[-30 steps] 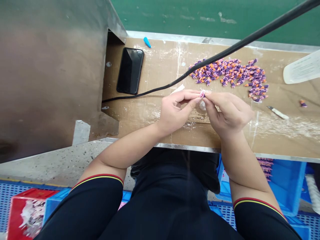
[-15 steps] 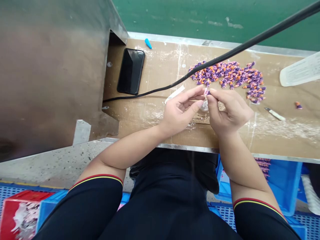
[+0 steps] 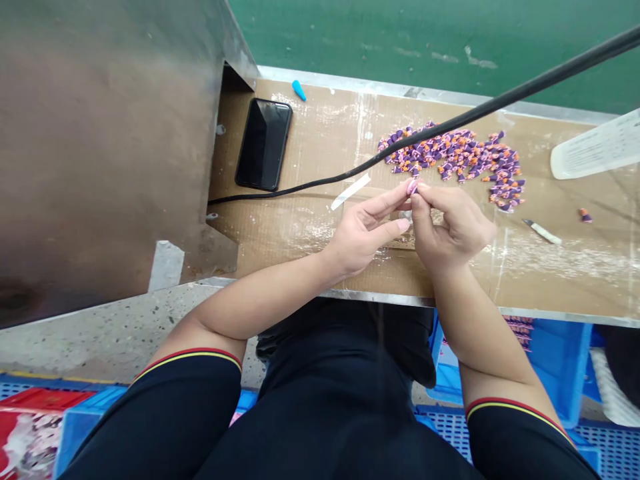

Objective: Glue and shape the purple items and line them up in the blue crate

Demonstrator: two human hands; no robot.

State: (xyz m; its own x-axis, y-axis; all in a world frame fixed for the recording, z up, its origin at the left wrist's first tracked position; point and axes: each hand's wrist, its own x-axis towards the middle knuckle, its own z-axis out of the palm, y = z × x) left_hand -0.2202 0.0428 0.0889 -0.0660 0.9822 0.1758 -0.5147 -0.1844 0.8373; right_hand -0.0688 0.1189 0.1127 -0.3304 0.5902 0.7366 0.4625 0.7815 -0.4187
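Observation:
A small purple-and-pink piece point(image 3: 413, 187), like a tiny moulded figure, is between the fingertips of both hands above the cardboard-covered bench. My right hand point(image 3: 450, 227) pinches its right side with thumb and forefinger. Fingertips of my left hand point(image 3: 363, 233) hold its left side, while the left thumb stands apart, lower down. Under the hands, a small clear round object point(image 3: 406, 215) is mostly covered. Just beyond lies a pile of similar purple, pink and orange pieces point(image 3: 463, 150). A white strip point(image 3: 351, 191) rests left of the fingers.
A black cable point(image 3: 330, 177) slants across the bench. Left are a phone point(image 3: 264, 144), a blue cone-shaped piece point(image 3: 299, 90) and a metal housing point(image 3: 110, 147). Right are a small knife point(image 3: 543, 231), a lone piece point(image 3: 585, 215) and a white bottle point(image 3: 595, 150). Blue crates point(image 3: 557, 373) stand below.
The piece has turned between my fingers and shows more pink. My left thumb has dropped slightly away from it. The view has shifted a little.

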